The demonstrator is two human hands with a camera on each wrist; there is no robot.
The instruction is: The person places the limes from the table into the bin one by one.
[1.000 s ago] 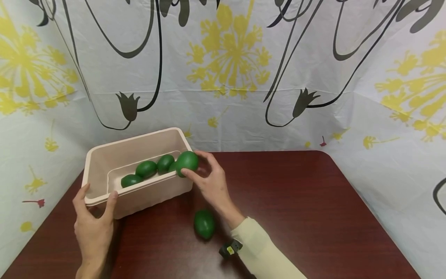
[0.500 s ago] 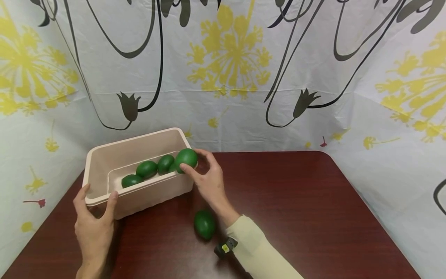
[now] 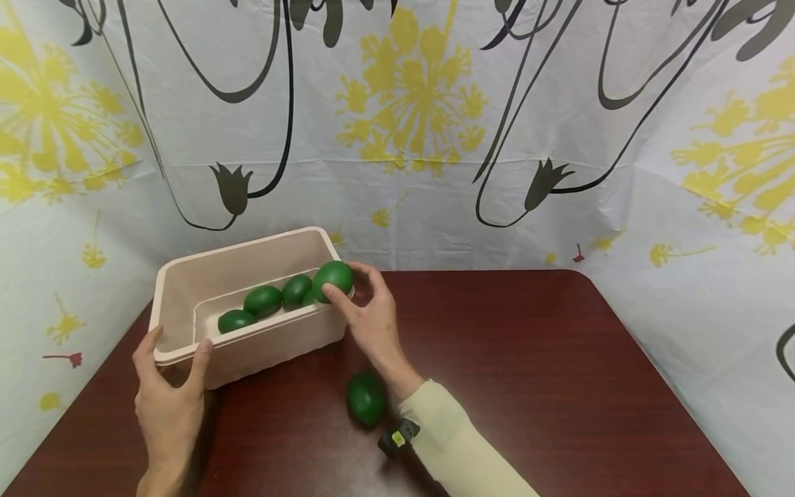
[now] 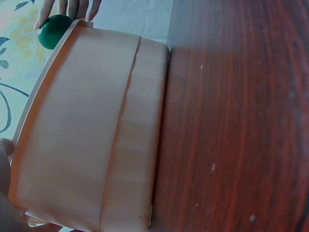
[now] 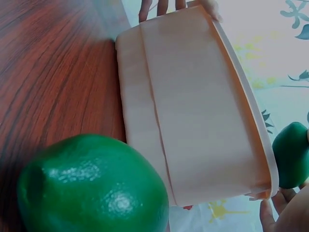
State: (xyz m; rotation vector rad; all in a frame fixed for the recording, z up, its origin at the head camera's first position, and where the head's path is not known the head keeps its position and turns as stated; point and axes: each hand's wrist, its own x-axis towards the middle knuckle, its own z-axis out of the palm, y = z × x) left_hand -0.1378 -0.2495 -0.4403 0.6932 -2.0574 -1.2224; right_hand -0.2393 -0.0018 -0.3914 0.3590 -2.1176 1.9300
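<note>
In the head view, my left hand (image 3: 169,407) grips the near left corner of a beige plastic bin (image 3: 273,352), thumb on the front side and a finger on the left rim. My right hand (image 3: 375,321) pinches a smooth green fruit (image 3: 333,279) between thumb and fingers, over the bin's near right corner. Several like it, such as one green fruit (image 3: 263,301), lie inside on the bin's floor. Another green fruit (image 3: 366,400) sits on the table just in front of my right forearm; it looms large in the right wrist view, with a small nub at one end.
Under everything is a dark red-brown wooden table (image 3: 509,373). A patterned white cloth (image 3: 428,221) hangs behind the table and along both sides. A small black device (image 3: 399,437) is strapped at my right wrist.
My right hand has raised the held fruit slightly and brought it a little further over the bin's rim. The left hand, the bin and the fruit on the table stay put.
</note>
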